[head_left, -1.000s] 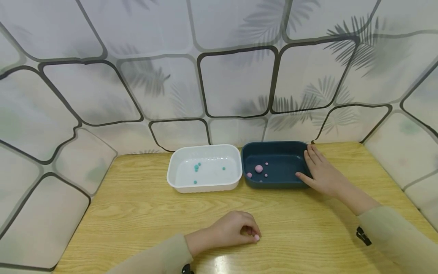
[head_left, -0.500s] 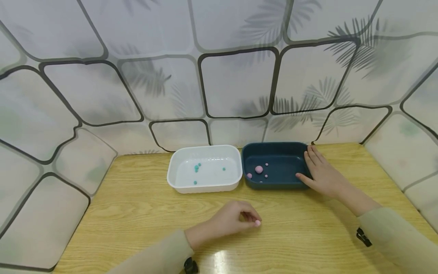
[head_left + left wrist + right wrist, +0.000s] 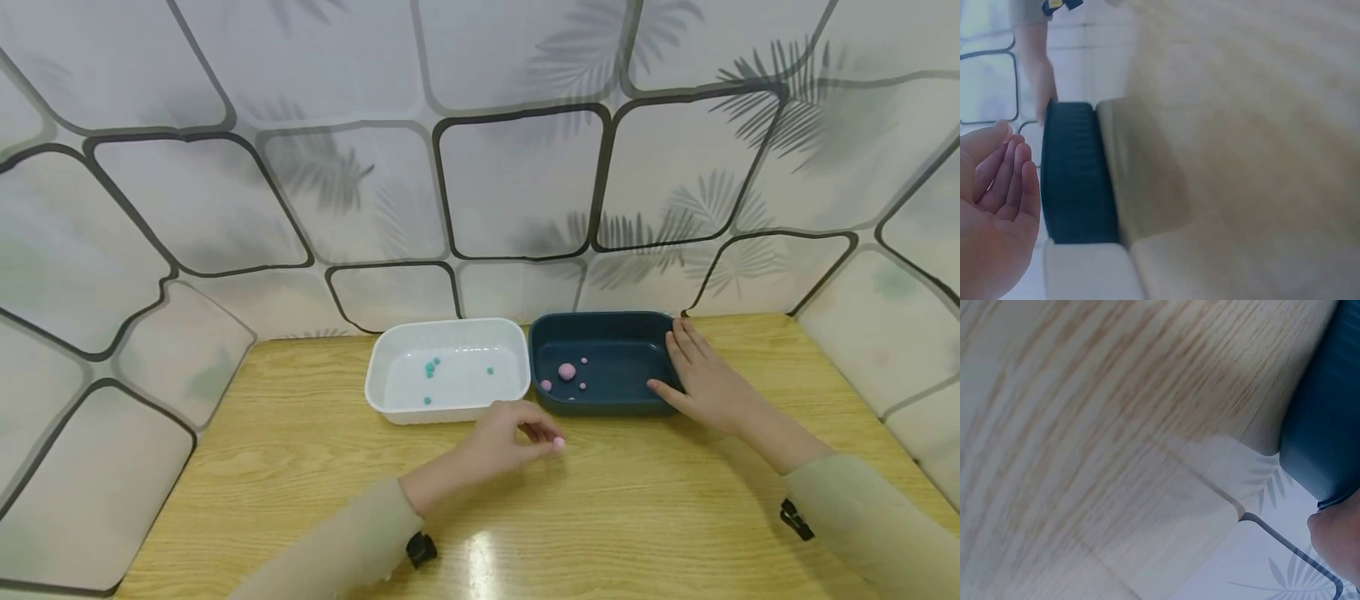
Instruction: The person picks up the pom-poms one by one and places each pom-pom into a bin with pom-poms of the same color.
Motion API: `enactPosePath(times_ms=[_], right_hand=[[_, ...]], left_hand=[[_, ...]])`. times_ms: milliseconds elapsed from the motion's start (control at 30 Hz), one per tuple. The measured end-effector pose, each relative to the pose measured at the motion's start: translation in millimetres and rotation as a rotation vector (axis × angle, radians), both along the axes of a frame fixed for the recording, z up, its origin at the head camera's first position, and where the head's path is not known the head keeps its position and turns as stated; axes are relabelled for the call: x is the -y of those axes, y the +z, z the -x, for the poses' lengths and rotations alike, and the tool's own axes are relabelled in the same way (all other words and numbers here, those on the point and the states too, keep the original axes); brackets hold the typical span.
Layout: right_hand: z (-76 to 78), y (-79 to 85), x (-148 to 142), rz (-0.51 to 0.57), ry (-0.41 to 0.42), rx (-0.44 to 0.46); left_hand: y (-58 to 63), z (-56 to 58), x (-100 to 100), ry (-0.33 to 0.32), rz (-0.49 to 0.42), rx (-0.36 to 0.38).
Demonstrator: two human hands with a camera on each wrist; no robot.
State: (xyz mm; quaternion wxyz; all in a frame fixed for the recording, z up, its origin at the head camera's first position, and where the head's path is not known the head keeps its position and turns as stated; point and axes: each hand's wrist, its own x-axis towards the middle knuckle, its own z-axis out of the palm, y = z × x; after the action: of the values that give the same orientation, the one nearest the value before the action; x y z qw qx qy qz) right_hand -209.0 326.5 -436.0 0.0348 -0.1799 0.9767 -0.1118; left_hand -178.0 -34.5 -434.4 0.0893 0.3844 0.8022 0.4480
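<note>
My left hand [image 3: 504, 442] pinches a small pink ball [image 3: 558, 443] between thumb and fingertips, in front of the gap between two trays. My right hand [image 3: 703, 385] lies with straight fingers on the right end of the dark blue tray [image 3: 607, 408], its thumb over the front rim. Inside that tray sit several pink balls, the largest pink ball [image 3: 567, 372] towards the left. Left of it stands the white tray [image 3: 397, 414], with several tiny teal balls [image 3: 430, 367] on its floor. In the left wrist view the left hand [image 3: 1004, 212] appears beside the blue tray [image 3: 1079, 175].
The trays stand side by side near the back of the wood-grain table [image 3: 300, 467]. A patterned wall covering [image 3: 517, 183] rises directly behind them and along both sides. The right wrist view shows the tabletop [image 3: 1104, 412] beside the blue tray [image 3: 1319, 425].
My left hand has moved forward across the table with the pink ball, up to the front of the trays. The right hand has stayed on the blue tray.
</note>
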Motion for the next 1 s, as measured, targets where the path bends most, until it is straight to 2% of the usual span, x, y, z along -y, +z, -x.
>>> enactPosePath(times_ms=[200, 433, 633, 900, 1000], right_hand=[[0.0, -0.2, 0, 0.001, -0.004, 0.004], [0.6, 0.6, 1, -0.006, -0.009, 0.005], [0.6, 2.1, 1, -0.011, -0.011, 0.009], [-0.8, 3.0, 1, -0.011, -0.005, 0.008], [-1.3, 3.5, 2, -0.014, -0.007, 0.008]], left_hand=[[13.9, 13.5, 1, 0.044, -0.029, -0.084], [26.1, 30.5, 0, 0.082, -0.032, -0.088], [30.2, 43.4, -5, 0.118, -0.02, -0.096], [32.2, 59.5, -10, 0.146, -0.008, -0.048], [32.1, 67.1, -13, 0.173, 0.002, -0.061]])
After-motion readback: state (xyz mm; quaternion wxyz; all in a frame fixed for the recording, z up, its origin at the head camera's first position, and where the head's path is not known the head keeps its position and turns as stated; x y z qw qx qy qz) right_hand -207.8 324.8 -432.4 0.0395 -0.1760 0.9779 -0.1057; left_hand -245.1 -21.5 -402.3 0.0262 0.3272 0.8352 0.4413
